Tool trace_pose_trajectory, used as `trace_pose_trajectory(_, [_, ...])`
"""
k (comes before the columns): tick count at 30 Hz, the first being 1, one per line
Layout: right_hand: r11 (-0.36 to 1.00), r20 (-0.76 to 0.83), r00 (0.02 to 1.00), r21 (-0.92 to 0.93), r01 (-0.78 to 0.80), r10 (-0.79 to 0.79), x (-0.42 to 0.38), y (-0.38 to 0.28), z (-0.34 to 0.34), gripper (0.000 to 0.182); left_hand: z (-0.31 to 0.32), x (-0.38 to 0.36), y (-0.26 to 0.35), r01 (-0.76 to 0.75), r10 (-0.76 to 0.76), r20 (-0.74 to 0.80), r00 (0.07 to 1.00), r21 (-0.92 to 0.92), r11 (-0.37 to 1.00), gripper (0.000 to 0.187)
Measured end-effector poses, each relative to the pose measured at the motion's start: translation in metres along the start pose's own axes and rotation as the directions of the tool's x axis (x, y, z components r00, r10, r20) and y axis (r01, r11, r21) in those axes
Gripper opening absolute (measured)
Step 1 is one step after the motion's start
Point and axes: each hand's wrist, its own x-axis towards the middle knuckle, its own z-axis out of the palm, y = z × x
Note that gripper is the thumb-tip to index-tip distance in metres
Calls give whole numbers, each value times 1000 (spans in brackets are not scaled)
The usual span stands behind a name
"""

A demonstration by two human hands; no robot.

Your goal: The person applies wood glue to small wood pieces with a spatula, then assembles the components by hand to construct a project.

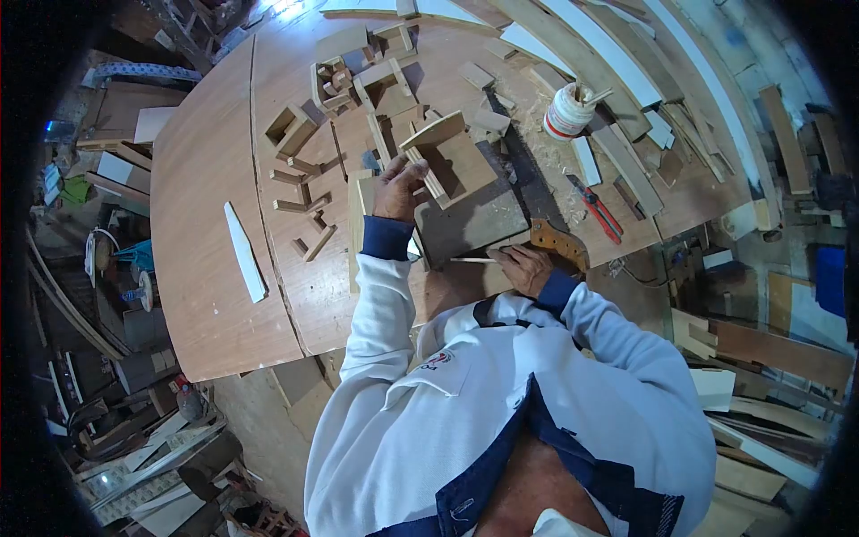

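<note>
My left hand [398,188] is closed around the edge strip of a small wooden assembly [458,170], a flat panel with upright strips along its sides. The assembly rests over a dark flat block [474,224]. Closer to my body, my right hand [526,268] grips a thin pale stick [470,259], which points left toward the lower edge of the block. The stick's far tip is hard to make out. Just beyond my right wrist lies a curved brown piece with holes [557,242].
Small wooden frames [385,85] and pegs [304,192] lie beyond and left of my hands. A white jar [570,115] holds sticks at the right, near red-handled pliers [601,215]. Long boards [599,54] line the far right edge. A white strip [243,251] lies at left.
</note>
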Motion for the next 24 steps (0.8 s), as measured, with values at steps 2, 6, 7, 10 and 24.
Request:
trace_pose_trajectory(2, [1000, 15, 1000, 17, 14, -14, 1, 5, 0, 33, 2, 0, 0, 3, -3, -12, 1000, 13, 1000, 40])
trace_pose_trajectory(6, [968, -9, 979, 153, -200, 204, 4, 0, -38, 26, 3, 1, 5, -8, 8, -23, 1000, 11, 1000, 41])
trace_pose_trajectory(7, [964, -138, 964, 166, -206, 229, 16, -12, -69, 23, 3, 0, 6, -7, 8, -27, 1000, 8, 1000, 41])
trace_pose_trajectory(10, [954, -205, 937, 159, -255, 285, 28, -4, -110, 21, 8, 2, 9, -16, 16, 13, 1000, 14, 1000, 42])
trace_pose_trajectory(24, [984, -168, 975, 127, -122, 142, 86, 3, -159, 17, 46, -1, 11, 73, -92, 134, 987, 143, 987, 38])
